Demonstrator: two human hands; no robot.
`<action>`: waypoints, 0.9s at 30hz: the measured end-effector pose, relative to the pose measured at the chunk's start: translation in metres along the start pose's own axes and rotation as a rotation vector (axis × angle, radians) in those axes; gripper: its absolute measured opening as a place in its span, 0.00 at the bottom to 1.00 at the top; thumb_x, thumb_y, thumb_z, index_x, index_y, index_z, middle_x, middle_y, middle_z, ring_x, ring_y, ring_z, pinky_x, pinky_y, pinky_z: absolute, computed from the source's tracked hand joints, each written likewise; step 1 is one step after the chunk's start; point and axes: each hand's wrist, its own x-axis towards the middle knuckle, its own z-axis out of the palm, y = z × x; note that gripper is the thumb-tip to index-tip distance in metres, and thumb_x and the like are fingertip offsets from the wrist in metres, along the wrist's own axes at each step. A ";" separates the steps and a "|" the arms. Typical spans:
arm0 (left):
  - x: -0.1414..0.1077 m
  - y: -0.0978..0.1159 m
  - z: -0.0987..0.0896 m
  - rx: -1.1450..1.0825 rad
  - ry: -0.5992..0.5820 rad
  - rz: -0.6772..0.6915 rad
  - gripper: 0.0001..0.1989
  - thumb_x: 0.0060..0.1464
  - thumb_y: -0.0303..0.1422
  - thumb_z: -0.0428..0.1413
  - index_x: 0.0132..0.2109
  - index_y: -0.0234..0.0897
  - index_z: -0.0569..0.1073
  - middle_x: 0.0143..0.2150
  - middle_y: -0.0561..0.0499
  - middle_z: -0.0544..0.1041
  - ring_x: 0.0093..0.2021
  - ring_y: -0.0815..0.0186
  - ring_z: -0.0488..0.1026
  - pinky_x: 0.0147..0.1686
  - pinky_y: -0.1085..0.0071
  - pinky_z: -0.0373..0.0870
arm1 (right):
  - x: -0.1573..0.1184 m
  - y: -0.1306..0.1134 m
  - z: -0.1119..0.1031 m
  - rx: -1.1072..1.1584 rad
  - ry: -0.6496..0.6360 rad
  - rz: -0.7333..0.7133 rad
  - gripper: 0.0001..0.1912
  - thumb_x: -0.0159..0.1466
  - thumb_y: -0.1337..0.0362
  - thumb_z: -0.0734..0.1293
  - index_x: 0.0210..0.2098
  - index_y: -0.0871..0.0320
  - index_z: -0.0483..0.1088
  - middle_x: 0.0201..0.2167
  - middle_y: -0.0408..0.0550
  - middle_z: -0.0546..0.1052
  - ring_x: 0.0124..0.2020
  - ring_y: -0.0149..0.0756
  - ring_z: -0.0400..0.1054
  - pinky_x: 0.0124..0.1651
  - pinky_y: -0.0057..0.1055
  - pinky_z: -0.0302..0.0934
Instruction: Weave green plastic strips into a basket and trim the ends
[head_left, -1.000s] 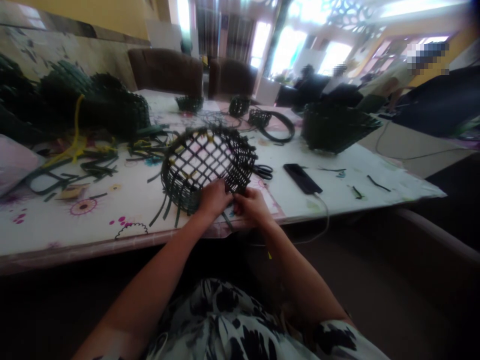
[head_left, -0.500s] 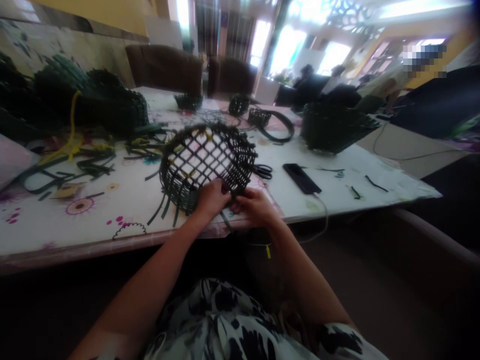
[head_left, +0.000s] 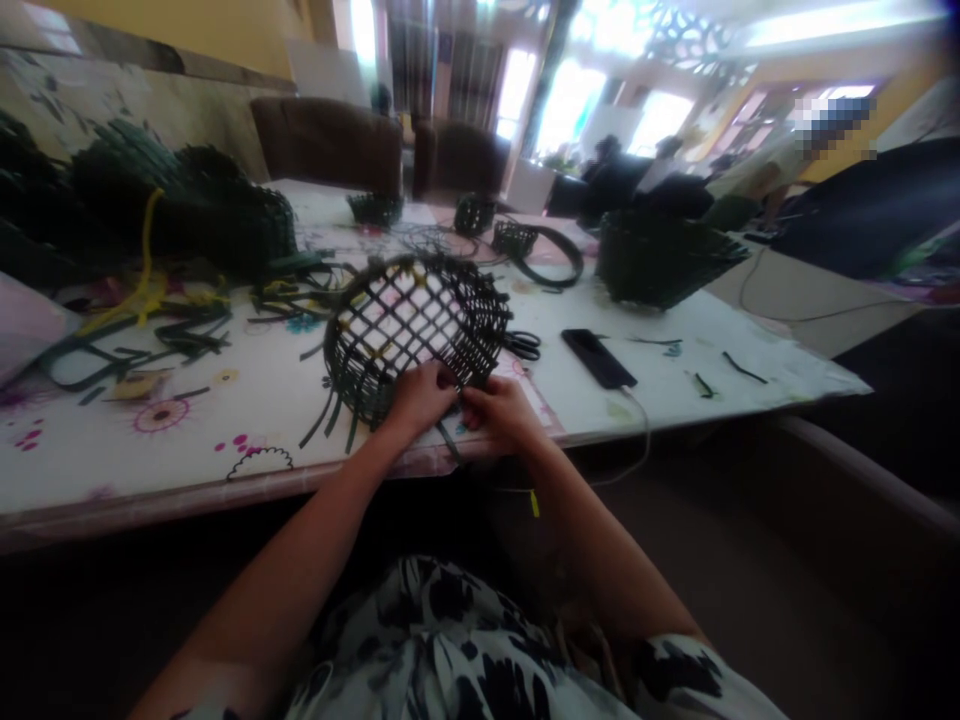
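The left hand [head_left: 420, 398] and right hand [head_left: 506, 415] sit close together at the near edge of a dark green woven basket [head_left: 352, 385], their fingers [head_left: 442, 378] curled tightly onto its strips. The basket rests tilted on the counter [head_left: 247, 410], lattice side facing up, loose strip ends splaying below. Just beside it lie scissors [head_left: 523, 345], then a phone [head_left: 598, 358] with a cable. A denser basket [head_left: 660, 262] sits to the right, small baskets [head_left: 474, 214] beyond, and cut strips [head_left: 180, 340] to the left.
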 end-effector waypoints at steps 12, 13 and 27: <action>0.003 0.007 -0.011 0.071 -0.072 0.015 0.10 0.51 0.27 0.53 0.40 0.35 0.77 0.39 0.46 0.81 0.39 0.62 0.75 0.37 0.69 0.66 | 0.002 -0.004 0.000 0.030 -0.025 0.081 0.10 0.60 0.64 0.70 0.26 0.59 0.67 0.14 0.42 0.73 0.15 0.29 0.68 0.20 0.23 0.64; 0.002 0.007 -0.014 0.079 -0.097 0.042 0.10 0.52 0.26 0.53 0.39 0.35 0.77 0.39 0.46 0.80 0.39 0.62 0.75 0.37 0.69 0.66 | 0.000 -0.005 -0.002 0.031 -0.047 0.097 0.10 0.62 0.63 0.69 0.26 0.60 0.67 0.15 0.44 0.75 0.16 0.30 0.69 0.22 0.24 0.66; -0.039 -0.009 -0.074 0.027 0.105 0.508 0.15 0.66 0.37 0.46 0.46 0.39 0.76 0.45 0.51 0.80 0.46 0.63 0.76 0.68 0.49 0.46 | -0.016 0.001 -0.007 0.023 -0.040 0.007 0.20 0.60 0.47 0.67 0.28 0.60 0.70 0.18 0.42 0.74 0.14 0.25 0.65 0.17 0.22 0.59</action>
